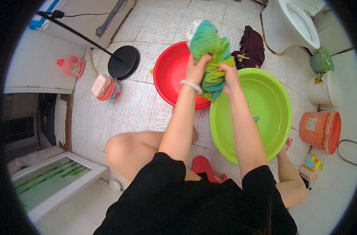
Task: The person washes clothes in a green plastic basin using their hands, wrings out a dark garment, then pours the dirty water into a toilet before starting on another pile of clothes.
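Note:
A bunched-up cloth (212, 44), green, teal and yellow with a white end, is held up in front of me in both hands. My left hand (197, 69), with a pale bangle on its wrist, grips it on its left side. On the right side my right hand (229, 74) is closed round a yellow-green fold. Beneath the cloth are a red basin (166, 74) at the left and a larger lime-green basin (278, 113) at the right. Whether the cloth is one piece or more, I cannot tell.
Dark maroon fabric (252, 45) lies on the tiles behind the green basin. An orange bucket (311, 127), a white bucket (319, 90) and a toilet (290, 25) line the right. To the left are a black round stand base (123, 62), a pink soap box (101, 85) and a pink bottle (73, 66).

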Motion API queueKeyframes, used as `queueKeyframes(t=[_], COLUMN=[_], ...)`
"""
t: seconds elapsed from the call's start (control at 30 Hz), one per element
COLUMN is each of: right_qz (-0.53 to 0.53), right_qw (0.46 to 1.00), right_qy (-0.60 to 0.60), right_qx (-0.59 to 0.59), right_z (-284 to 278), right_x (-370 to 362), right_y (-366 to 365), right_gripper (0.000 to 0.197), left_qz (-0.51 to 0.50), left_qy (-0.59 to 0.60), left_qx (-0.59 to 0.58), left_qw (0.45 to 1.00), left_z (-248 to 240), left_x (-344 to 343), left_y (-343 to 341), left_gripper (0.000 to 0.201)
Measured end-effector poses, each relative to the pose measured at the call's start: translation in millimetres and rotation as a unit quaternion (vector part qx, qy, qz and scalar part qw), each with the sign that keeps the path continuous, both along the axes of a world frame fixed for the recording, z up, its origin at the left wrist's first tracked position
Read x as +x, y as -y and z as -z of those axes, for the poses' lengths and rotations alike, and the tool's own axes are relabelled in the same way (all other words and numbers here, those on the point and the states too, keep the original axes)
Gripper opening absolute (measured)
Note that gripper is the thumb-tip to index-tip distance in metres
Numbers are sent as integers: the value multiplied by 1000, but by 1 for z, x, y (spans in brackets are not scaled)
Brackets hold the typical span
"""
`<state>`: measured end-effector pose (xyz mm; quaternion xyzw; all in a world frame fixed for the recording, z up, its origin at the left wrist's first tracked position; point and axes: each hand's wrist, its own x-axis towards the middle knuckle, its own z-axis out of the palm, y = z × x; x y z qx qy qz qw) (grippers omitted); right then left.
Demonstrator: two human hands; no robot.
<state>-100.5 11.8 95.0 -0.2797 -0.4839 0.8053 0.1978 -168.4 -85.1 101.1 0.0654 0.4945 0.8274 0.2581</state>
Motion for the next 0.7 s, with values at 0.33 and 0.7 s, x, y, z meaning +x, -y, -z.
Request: queueKeyframes(t=[0.33,0.7], right_qz=[86,227], right_qw=[995,965], right_qy=[15,116], right_qx=[38,67], right_z=[-30,36], right_x=[164,272], right_y=[-37,-32], right_gripper=[45,57], left_qz=[129,175], left_qy=[-32,-14], left_qx=[26,-160], left_qw=[991,971], left_z=[-19,61], left_x=[139,197], left_y=[-38,-36], left_gripper=[63,64])
